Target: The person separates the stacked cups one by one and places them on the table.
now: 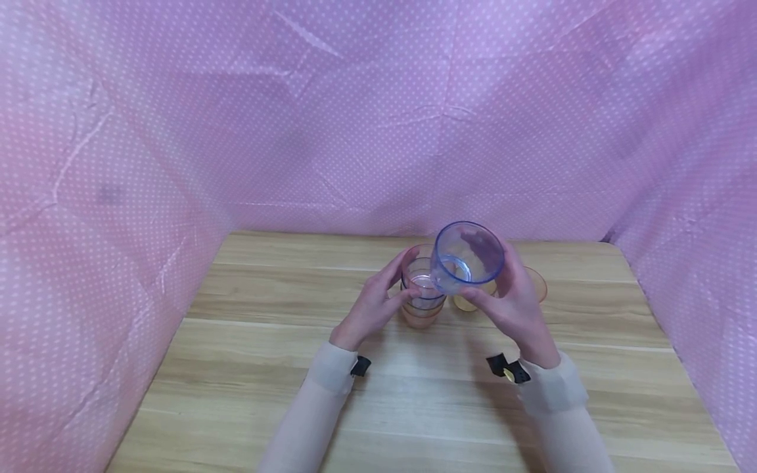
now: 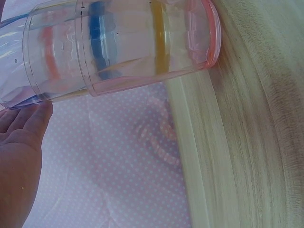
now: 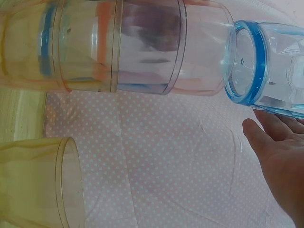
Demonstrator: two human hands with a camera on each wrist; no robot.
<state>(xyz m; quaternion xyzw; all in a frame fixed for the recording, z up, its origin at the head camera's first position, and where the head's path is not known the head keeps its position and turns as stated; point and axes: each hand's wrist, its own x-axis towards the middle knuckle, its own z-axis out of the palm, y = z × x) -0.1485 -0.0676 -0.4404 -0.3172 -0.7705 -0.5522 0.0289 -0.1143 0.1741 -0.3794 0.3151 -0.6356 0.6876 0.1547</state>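
Where my left hand (image 1: 372, 307) is: its fingers curl round the upper part of the cup stack (image 1: 427, 306), upright on the tabletop (image 1: 236, 374).
Right hand (image 1: 520, 305): my fingers grasp the blue cup (image 1: 449, 279), tilted, its base near the stack's top rim; contact, I cannot tell.
Yellow cup (image 1: 466, 303): right of the stack, partly hidden from me.
Pink-rimmed cup (image 1: 539, 286): beside my right hand, partly covered by it.

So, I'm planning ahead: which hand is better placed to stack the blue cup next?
Likely the right hand: it holds the blue cup near the top of the cup stack, which the left hand grips.
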